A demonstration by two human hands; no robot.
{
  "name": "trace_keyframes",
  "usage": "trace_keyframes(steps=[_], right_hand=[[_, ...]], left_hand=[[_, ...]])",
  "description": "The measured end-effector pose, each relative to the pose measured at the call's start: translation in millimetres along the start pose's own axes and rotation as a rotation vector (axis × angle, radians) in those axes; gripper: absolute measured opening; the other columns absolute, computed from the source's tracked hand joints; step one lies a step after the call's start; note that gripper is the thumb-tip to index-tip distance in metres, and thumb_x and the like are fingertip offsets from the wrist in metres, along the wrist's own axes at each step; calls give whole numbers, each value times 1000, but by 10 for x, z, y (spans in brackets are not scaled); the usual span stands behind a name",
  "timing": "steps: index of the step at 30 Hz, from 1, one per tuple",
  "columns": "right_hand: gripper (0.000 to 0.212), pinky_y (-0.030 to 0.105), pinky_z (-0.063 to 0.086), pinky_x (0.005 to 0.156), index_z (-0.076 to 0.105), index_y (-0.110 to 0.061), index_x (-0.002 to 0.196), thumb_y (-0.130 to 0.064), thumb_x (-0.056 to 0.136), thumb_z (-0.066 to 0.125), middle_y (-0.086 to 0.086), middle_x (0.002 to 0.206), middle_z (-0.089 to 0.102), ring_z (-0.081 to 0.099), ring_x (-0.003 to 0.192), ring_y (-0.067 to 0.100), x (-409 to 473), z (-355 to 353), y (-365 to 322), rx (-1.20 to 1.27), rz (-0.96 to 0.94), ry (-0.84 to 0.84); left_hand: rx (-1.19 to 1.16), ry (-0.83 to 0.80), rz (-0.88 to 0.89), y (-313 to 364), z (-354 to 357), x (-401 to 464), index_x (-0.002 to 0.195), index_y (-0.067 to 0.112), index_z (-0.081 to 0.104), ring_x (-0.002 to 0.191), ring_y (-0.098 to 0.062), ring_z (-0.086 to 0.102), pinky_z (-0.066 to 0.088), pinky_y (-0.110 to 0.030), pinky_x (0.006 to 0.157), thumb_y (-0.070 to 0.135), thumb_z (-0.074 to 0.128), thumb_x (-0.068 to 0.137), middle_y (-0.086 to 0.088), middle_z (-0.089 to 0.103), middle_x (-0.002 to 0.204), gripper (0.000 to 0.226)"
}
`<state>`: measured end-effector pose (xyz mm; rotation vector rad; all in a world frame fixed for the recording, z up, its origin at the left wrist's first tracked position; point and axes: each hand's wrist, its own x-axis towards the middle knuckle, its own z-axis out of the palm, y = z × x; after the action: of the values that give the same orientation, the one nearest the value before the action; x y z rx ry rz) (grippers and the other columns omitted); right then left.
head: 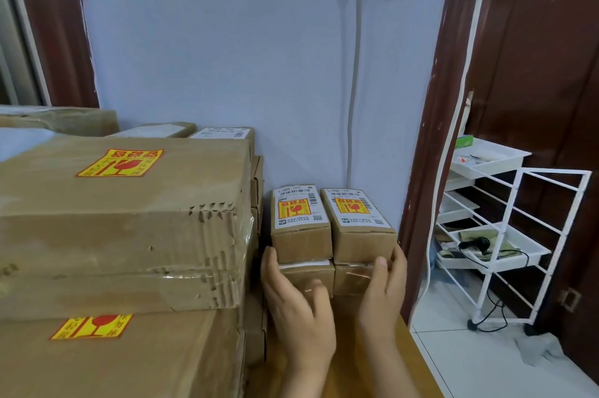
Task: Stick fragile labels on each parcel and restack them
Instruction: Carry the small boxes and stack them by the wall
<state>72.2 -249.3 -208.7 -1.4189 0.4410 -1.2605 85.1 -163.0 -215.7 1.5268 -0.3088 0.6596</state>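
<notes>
item: four small parcels [332, 248], stacked two by two on the table [418, 362] against the wall; top pair labelled. we press left hand [296, 310] and right hand [382, 294], fingers straight, to the stack's sides. large labelled cartons [123, 222] beside, left.

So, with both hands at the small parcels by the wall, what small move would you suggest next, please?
Probably squeeze inward with the left hand and right hand: the top right small parcel sits skewed beside its neighbour.
</notes>
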Motion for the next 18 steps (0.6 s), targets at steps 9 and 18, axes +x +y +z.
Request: trace_keyframes(steps=[9, 18], right_hand=[[67, 24, 34, 102, 31, -32, 143, -50, 79, 40, -10, 134, 44, 41, 123, -1, -46, 40, 63, -105, -97, -113], [64, 19, 38, 95, 35, -30, 140, -52, 80, 41, -10, 128, 49, 46, 119, 1, -25, 24, 48, -134, -115, -189]], left_hand=[[46, -7, -14, -154, 4, 128, 147, 18, 23, 137, -17, 30, 27, -33, 110, 27, 41, 86, 13, 25, 143, 64], [35, 7, -64, -119, -1, 153, 149, 13, 20, 140, -21, 26, 24, -33, 113, 24, 43, 87, 9, 24, 142, 67]])
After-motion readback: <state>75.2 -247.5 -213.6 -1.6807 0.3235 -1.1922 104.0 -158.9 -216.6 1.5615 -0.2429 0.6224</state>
